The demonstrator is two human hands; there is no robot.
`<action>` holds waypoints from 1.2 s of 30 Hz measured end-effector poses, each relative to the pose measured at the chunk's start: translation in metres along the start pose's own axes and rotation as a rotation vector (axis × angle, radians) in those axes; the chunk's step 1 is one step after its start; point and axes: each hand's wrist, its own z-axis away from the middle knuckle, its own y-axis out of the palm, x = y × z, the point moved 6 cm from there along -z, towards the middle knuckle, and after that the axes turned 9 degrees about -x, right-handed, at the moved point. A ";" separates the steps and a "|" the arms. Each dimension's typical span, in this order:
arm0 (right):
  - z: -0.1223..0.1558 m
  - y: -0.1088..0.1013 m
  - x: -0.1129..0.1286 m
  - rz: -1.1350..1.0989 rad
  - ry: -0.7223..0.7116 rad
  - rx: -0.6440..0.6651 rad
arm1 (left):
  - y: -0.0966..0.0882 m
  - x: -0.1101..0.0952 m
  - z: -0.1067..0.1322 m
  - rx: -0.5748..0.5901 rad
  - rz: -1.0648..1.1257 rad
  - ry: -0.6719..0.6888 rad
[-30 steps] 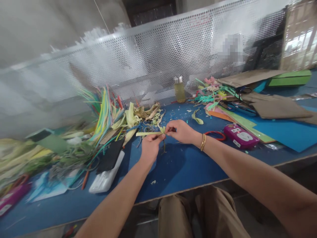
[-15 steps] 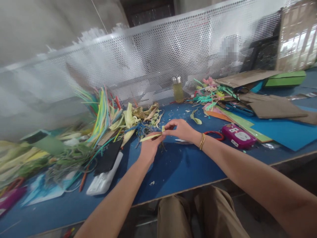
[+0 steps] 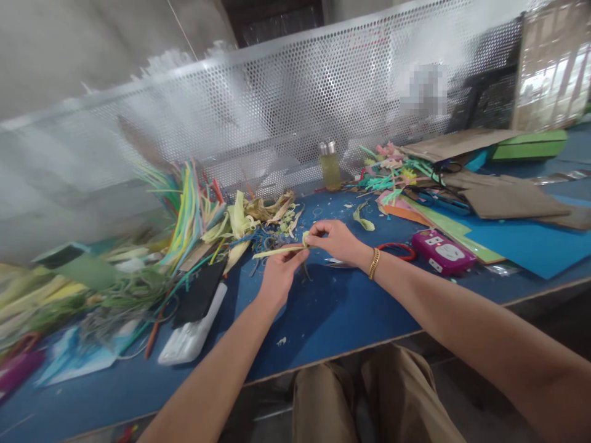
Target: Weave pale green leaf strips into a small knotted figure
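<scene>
Compared with half a second ago, the pale green strip [image 3: 273, 252] juts farther past the left hand [image 3: 278, 275]. That hand and the right hand [image 3: 331, 237] pinch it, the right at its curled end, above the blue tabletop [image 3: 341, 307].

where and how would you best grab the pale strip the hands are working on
Probably a light pinch across its free end, coming from the person's left. The strip is long and narrow, and that end juts out past the left hand; farther along, the left and right hand crowd it, leaving little room.
</scene>
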 end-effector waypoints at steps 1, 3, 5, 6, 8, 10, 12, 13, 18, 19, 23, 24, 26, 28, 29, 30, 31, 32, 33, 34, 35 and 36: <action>0.000 -0.001 0.001 0.005 -0.006 -0.006 | 0.000 0.000 0.000 0.001 0.015 -0.011; -0.001 -0.002 0.002 0.007 -0.009 -0.008 | -0.001 0.000 -0.001 -0.019 0.023 -0.019; 0.000 -0.001 0.001 -0.001 0.005 0.005 | -0.003 -0.001 -0.001 -0.043 0.010 -0.019; 0.000 0.000 0.001 -0.006 0.011 0.016 | -0.004 -0.001 -0.001 -0.050 -0.003 -0.020; 0.001 0.003 0.000 -0.016 0.015 0.042 | -0.006 -0.002 0.000 -0.057 -0.034 -0.023; 0.001 0.005 -0.001 -0.016 0.005 0.062 | -0.006 -0.002 0.000 -0.047 -0.066 -0.028; 0.001 0.006 -0.001 0.004 -0.008 0.070 | -0.006 0.000 0.000 -0.026 -0.085 -0.042; 0.001 0.006 -0.002 0.020 -0.010 0.070 | -0.005 0.002 0.000 -0.011 -0.087 -0.059; -0.003 0.001 -0.009 0.070 0.081 0.100 | -0.001 0.011 -0.001 0.110 0.011 -0.180; -0.003 -0.001 -0.011 0.056 0.114 0.120 | -0.001 0.011 -0.001 0.124 0.021 -0.188; -0.005 -0.003 -0.016 -0.024 0.174 0.218 | -0.008 0.009 -0.003 0.064 -0.084 -0.154; -0.005 -0.002 -0.016 -0.029 0.175 0.242 | -0.009 0.009 -0.004 0.050 -0.113 -0.147; -0.004 -0.002 -0.015 -0.012 0.168 0.277 | -0.011 0.009 -0.005 0.046 -0.144 -0.141; -0.004 -0.001 -0.014 0.026 0.149 0.292 | -0.011 0.010 -0.005 0.063 -0.154 -0.135; -0.004 -0.002 -0.013 0.048 0.133 0.293 | -0.010 0.010 -0.006 0.075 -0.154 -0.130; -0.005 -0.002 -0.012 0.069 0.114 0.292 | -0.009 0.011 -0.006 0.088 -0.149 -0.125; -0.005 -0.002 -0.010 0.086 0.095 0.291 | -0.008 0.011 -0.005 0.100 -0.141 -0.122; -0.004 -0.001 -0.008 0.097 0.077 0.291 | -0.006 0.011 -0.005 0.111 -0.130 -0.121; -0.004 -0.001 -0.007 0.104 0.061 0.291 | -0.004 0.010 -0.004 0.122 -0.118 -0.121; -0.004 0.000 -0.005 0.110 0.048 0.291 | -0.002 0.010 -0.002 0.130 -0.106 -0.124; -0.003 0.001 -0.004 0.118 0.039 0.287 | -0.001 0.010 -0.001 0.131 -0.096 -0.127; -0.003 0.002 -0.003 0.129 0.033 0.280 | 0.000 0.010 0.000 0.125 -0.088 -0.129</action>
